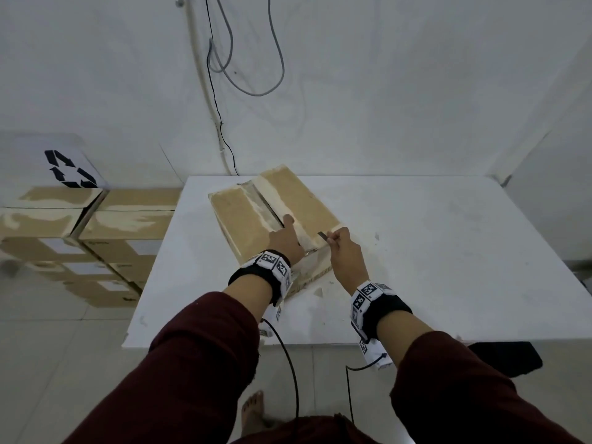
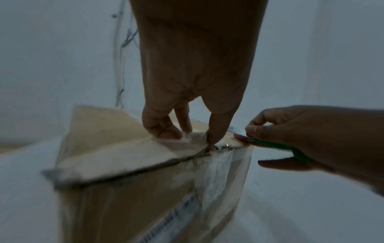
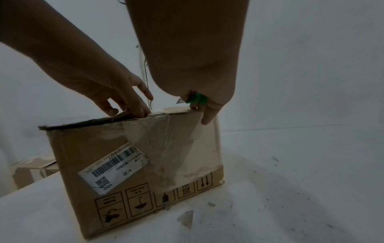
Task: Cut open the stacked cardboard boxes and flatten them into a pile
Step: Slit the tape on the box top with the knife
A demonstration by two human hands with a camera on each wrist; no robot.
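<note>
A brown cardboard box (image 1: 243, 216) stands on the white table (image 1: 448, 251), its taped top seam split along the middle. My left hand (image 1: 286, 232) is at the near end of that seam. In the wrist views its thumb lies on the left flap (image 2: 108, 141) while the fingers (image 3: 143, 112) tuck under the flap's edge. Just to its right, my right hand (image 1: 339, 241) grips a green-handled cutter (image 2: 290, 149). The short blade (image 1: 322, 235) points left over the right flap. A barcode label (image 3: 116, 166) and clear tape cover the box's near side.
More taped cardboard boxes (image 1: 96, 225) are stacked on the floor left of the table, under a sheet with a recycling symbol (image 1: 69, 169). Cables (image 1: 250, 59) hang on the wall behind. Tape scraps (image 3: 186, 218) lie on the table by the box. A black object (image 1: 506, 357) sits below the table's right front corner.
</note>
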